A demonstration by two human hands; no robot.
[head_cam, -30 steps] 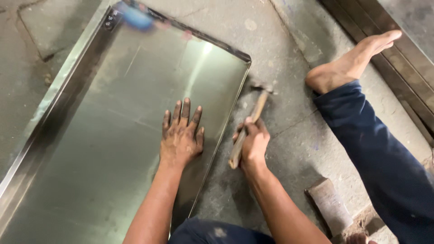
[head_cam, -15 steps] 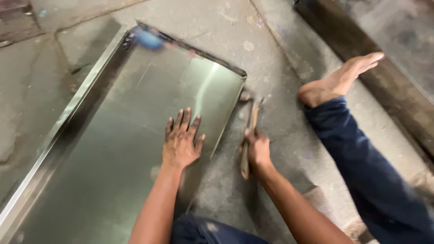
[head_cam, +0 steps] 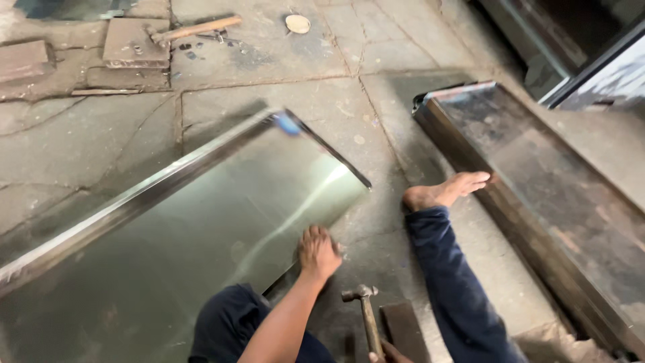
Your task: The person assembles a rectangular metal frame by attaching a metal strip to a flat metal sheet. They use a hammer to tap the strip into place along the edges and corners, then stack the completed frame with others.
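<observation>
Cracked, dusty concrete floor (head_cam: 269, 60) fills the scene, and on it lies a large shiny sheet-metal tray (head_cam: 168, 235) with folded-up rims, stretching from the lower left toward the middle. The person sits at the tray's near right edge, a dark-blue trouser leg (head_cam: 450, 282) stretched out across the floor and the bare foot (head_cam: 443, 191) resting close to a second, darker and rustier metal tray (head_cam: 551, 202) that runs along the right side. The left hand (head_cam: 318, 252) is curled over the shiny tray's right rim, fingers bent and gripping the edge near its far right corner. The right hand (head_cam: 390, 353) shows only at the bottom edge of the view, closed around the wooden handle of a hammer (head_cam: 365, 316), whose steel head stands upright just beside the tray rim and apart from the left hand. A dark flat block (head_cam: 403, 329) lies on the floor right next to the hammer. Far off at the floor's top left, another wooden-handled hammer (head_cam: 195, 28) rests on a metal slab (head_cam: 134, 44), and a small round disc (head_cam: 297, 23) lies farther right.
</observation>
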